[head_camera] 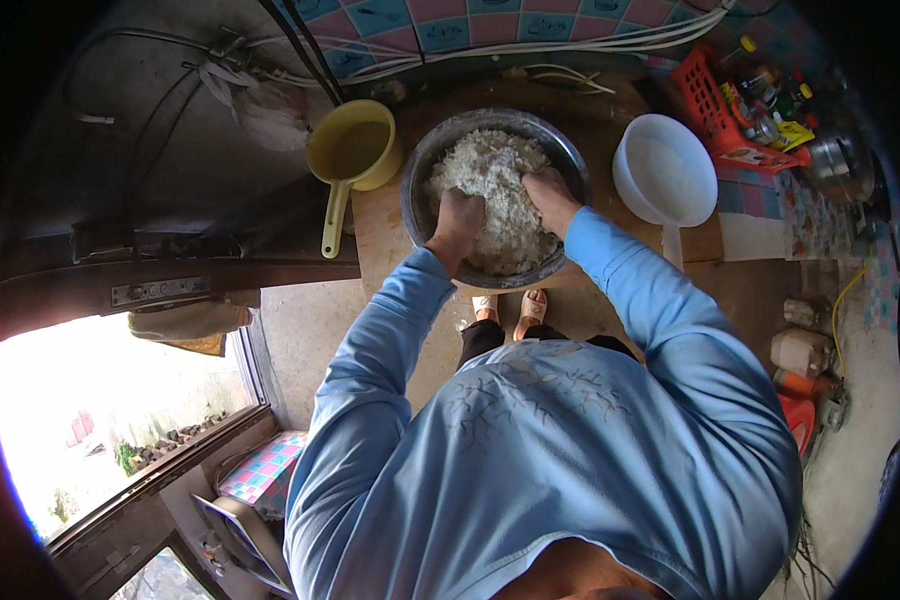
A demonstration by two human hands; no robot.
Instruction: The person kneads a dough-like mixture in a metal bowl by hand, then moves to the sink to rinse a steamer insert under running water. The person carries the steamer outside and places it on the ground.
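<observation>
A wide metal basin (572,161) stands on a wooden table (382,240) in front of me. Heaped inside it is a pale, shredded-looking mixture (499,169) dusted with white powder. My left hand (459,221) is curled into the near left part of the heap, its fingertips hidden. On the right side, my right hand (551,196) grips the same mixture, with its fingers partly sunk in. To the left of the basin sits a yellow plastic dipper (387,161), its handle towards me. A white plastic dipper (626,184) stands to the right, with whitish contents.
At the far right, a red plastic basket (697,94) holds bottles and packets beside a metal pot (840,165). White cables (540,46) run along the tiled wall behind the table. Jugs (801,352) stand at the right wall. A bright window (135,390) is at the left.
</observation>
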